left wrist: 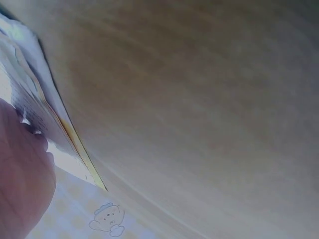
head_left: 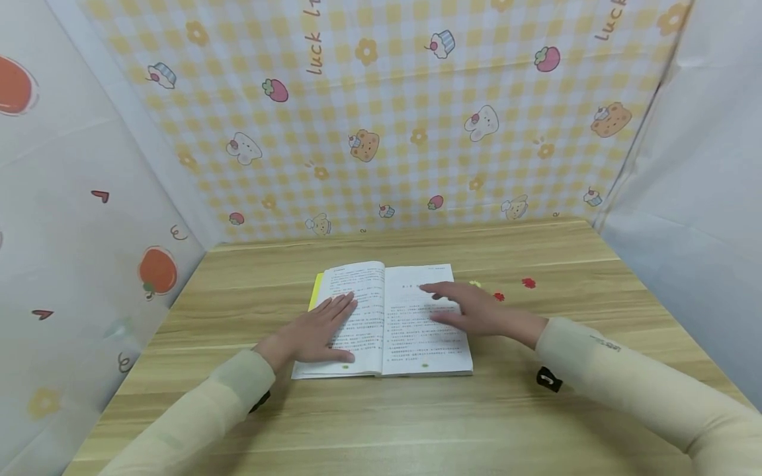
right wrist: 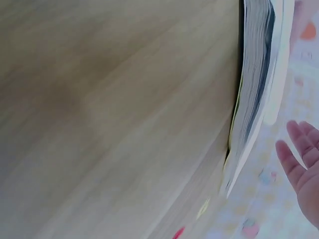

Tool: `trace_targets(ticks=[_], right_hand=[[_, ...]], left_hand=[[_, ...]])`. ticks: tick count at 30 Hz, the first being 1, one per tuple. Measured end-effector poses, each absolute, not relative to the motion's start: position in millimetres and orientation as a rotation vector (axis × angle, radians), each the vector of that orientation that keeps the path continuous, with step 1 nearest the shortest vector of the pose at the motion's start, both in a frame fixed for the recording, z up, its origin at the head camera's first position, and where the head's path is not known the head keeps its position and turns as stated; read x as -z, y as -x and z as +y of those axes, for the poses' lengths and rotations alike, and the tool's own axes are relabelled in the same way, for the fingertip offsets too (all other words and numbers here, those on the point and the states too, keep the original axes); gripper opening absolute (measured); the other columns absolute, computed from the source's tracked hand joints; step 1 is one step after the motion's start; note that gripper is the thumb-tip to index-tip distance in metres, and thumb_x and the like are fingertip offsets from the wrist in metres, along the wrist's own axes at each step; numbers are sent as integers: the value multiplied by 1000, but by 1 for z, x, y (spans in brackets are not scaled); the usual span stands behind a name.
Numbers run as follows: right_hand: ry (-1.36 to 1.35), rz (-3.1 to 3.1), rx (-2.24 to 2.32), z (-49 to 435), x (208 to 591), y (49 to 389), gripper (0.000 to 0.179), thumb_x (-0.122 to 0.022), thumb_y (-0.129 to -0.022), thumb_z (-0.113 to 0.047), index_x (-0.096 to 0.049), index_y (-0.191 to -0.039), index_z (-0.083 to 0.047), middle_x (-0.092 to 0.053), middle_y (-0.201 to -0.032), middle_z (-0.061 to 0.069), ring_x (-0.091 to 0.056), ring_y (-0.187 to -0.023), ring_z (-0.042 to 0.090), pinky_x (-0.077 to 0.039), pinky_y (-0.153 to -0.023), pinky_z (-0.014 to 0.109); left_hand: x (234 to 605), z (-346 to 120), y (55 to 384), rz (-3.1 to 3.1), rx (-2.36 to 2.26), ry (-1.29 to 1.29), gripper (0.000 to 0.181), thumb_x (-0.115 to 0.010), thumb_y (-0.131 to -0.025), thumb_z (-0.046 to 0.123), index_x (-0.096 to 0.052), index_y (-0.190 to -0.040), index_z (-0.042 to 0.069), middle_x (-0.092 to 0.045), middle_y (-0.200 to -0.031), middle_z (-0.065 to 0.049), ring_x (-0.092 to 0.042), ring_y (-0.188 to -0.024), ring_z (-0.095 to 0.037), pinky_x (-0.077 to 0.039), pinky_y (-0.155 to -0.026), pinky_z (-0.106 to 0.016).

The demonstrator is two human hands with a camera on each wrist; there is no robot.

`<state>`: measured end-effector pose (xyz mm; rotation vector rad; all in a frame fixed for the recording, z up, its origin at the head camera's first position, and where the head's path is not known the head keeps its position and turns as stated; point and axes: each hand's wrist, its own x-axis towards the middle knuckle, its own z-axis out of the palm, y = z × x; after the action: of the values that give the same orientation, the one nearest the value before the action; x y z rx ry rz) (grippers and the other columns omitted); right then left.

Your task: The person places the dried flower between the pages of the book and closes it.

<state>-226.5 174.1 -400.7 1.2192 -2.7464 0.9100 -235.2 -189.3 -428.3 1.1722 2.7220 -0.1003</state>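
An open book [head_left: 411, 337] with printed pages lies on the wooden table, a yellow cover edge showing at its left. On the left page rests my left hand [head_left: 318, 330], fingers spread and straight. My right hand [head_left: 470, 307] is over the right page with its fingers extended, holding nothing; the right wrist view shows this hand [right wrist: 306, 169] apart from the book's thick page edge [right wrist: 256, 64]. In the left wrist view, part of the left hand [left wrist: 25, 174] lies against the page beside the yellow edge.
Just right of the book, small red pieces [head_left: 528, 283] and a yellow-green piece [head_left: 475, 283] lie on the table [head_left: 417, 423]. A yellow checked cloth [head_left: 393, 99] hangs behind the table. White cloth walls [head_left: 702, 198] stand at both sides.
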Motion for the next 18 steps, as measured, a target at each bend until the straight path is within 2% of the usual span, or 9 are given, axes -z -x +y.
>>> trace_targets(ticks=[3,8,10,18], right_hand=[[-1104,-2726,-1072,192,403,230,49,-67,-94,-23,-54,-136,-1,-63,-121,15,-63,-103,22,-53,-84,42],[-917,-2781,-1252,227,406,240,42,-67,-94,-21,-59,-129,2,-67,-104,6,-63,-90,16,-54,-76,33],[-849,-2830,-1293,242,407,244,41,-66,-95,-22,-61,-127,1,-67,-102,4,-62,-88,17,-53,-75,30],[-571,-2911,-1618,282,415,256,43,-64,-96,-21,-57,-130,5,-68,-100,16,-65,-87,28,-56,-71,35]], left_hand=[[428,-190,235,2722,91,-1169,111,-32,-83,83,0,-156,5,6,-162,-9,4,-147,-22,-3,-118,-37],[427,-189,234,2723,75,-1160,110,-33,-84,82,-1,-156,5,5,-162,-9,3,-147,-22,-4,-118,-37],[427,-189,233,2722,67,-1155,110,-34,-83,82,-2,-156,5,5,-162,-9,2,-147,-23,-5,-118,-37],[427,-190,232,2720,53,-1147,111,-34,-83,83,-3,-156,5,4,-162,-9,1,-147,-23,-5,-118,-38]])
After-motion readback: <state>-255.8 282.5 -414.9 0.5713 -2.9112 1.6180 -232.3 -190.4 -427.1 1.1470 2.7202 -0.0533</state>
